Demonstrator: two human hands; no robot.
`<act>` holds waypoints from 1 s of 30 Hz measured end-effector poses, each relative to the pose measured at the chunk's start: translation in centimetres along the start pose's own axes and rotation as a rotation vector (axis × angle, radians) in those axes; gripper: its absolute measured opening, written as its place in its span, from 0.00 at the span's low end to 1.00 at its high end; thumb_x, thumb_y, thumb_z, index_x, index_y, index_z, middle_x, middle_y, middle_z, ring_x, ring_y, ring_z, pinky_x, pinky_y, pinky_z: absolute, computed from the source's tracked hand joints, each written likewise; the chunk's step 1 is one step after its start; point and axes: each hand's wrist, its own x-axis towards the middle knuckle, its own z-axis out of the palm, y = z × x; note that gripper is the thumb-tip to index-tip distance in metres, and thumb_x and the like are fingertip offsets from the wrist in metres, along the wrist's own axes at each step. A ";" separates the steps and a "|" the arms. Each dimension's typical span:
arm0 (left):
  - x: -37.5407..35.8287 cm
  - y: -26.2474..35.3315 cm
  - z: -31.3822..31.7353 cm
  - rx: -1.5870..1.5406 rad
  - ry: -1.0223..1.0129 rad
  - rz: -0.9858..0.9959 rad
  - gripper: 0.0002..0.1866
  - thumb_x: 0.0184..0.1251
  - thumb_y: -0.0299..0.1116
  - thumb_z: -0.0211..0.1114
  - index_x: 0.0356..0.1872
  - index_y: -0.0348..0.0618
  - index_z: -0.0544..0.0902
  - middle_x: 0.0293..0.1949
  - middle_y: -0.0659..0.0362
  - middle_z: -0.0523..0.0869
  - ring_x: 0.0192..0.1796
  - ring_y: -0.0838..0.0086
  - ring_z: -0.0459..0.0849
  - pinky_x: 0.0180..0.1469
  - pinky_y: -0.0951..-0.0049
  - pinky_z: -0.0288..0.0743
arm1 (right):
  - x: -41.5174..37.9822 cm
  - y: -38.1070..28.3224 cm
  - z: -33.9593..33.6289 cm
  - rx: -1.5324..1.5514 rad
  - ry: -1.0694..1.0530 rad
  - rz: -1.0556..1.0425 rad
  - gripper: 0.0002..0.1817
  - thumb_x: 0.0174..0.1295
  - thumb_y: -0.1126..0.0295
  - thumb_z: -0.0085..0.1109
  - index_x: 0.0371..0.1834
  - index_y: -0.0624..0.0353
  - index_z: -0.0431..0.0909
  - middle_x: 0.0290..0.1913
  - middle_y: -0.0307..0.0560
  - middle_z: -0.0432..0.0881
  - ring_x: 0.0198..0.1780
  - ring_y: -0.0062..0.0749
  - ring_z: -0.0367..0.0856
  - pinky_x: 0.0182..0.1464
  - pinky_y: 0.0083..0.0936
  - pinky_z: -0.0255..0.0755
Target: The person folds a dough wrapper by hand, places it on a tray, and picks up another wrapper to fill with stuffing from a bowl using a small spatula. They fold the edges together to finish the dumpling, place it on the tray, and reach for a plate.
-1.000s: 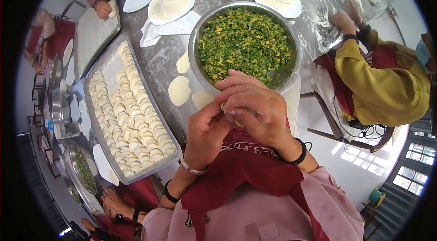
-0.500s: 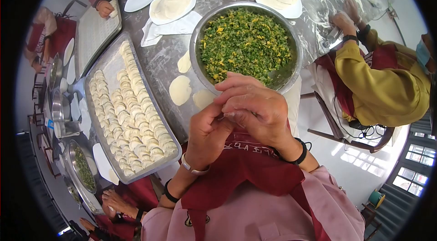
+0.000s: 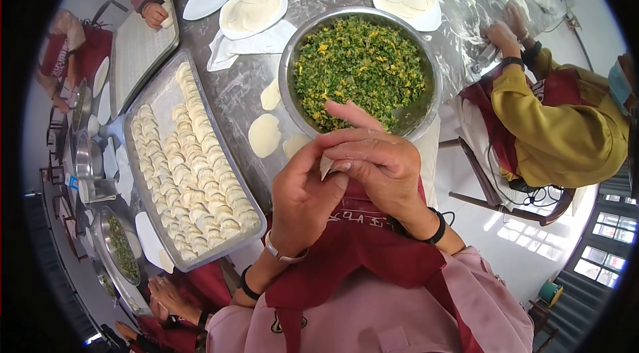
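Note:
My left hand (image 3: pixel 303 190) and my right hand (image 3: pixel 381 170) meet in front of my chest, fingers curled together around a dumpling (image 3: pixel 325 166). Only a pale edge of its dough shows between the thumbs and fingers; the rest is hidden. Just beyond the hands stands a metal bowl (image 3: pixel 434 96) of chopped green and yellow filling (image 3: pixel 359 66). Left of the bowl, round dough wrappers (image 3: pixel 265 135) lie on the metal table (image 3: pixel 229 96). Further left, a metal tray (image 3: pixel 154 120) holds rows of folded dumplings (image 3: pixel 193 173).
Plates of stacked wrappers (image 3: pixel 251 10) and a white cloth (image 3: pixel 256 46) lie at the back. A person in a yellow sleeve (image 3: pixel 556 120) works at the floury right side beside a chair (image 3: pixel 496 186). Other people's hands (image 3: pixel 155 14) are at the left around a second tray (image 3: pixel 143 46).
My fingers have shifted around the dumpling, and a bit of its dough edge now shows between the thumbs. One finger now points out further toward the bowl.

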 end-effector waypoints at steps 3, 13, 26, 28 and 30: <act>-0.1 0.1 0.3 -0.183 -0.017 -0.017 0.28 0.74 0.30 0.59 0.67 0.25 0.63 0.61 0.50 0.74 0.63 0.71 0.75 0.66 0.68 0.70 | 0.1 -0.3 -0.4 -0.058 -0.039 0.057 0.15 0.53 0.73 0.69 0.45 0.64 0.85 0.54 0.54 0.84 0.72 0.54 0.66 0.69 0.47 0.63; 0.2 1.2 0.3 -0.397 -0.010 -0.157 0.33 0.79 0.48 0.48 0.69 0.26 0.60 0.61 0.50 0.74 0.65 0.69 0.74 0.69 0.64 0.67 | 0.1 0.2 0.2 -0.174 -0.025 0.033 0.15 0.55 0.74 0.66 0.47 0.60 0.85 0.55 0.52 0.84 0.71 0.56 0.68 0.71 0.51 0.57; 0.5 1.2 -0.6 -0.697 0.007 -0.247 0.25 0.81 0.42 0.46 0.66 0.30 0.66 0.58 0.54 0.77 0.58 0.73 0.78 0.65 0.66 0.69 | 0.8 0.1 1.0 -0.402 -0.066 -0.055 0.25 0.54 0.70 0.66 0.57 0.62 0.78 0.62 0.55 0.78 0.71 0.59 0.67 0.68 0.49 0.63; 0.6 1.5 -0.5 -0.761 0.045 -0.279 0.24 0.81 0.41 0.47 0.65 0.30 0.67 0.56 0.56 0.78 0.57 0.73 0.78 0.63 0.66 0.70 | 1.0 0.0 1.2 -0.491 -0.059 -0.089 0.27 0.50 0.73 0.68 0.57 0.62 0.78 0.61 0.56 0.78 0.70 0.59 0.68 0.68 0.50 0.63; 0.9 1.6 -0.4 -0.822 0.047 -0.300 0.22 0.81 0.40 0.48 0.64 0.32 0.69 0.56 0.57 0.78 0.56 0.74 0.78 0.62 0.67 0.70 | 1.0 -0.1 1.7 -0.491 -0.018 -0.044 0.29 0.49 0.72 0.69 0.58 0.62 0.77 0.62 0.55 0.78 0.70 0.59 0.67 0.68 0.51 0.63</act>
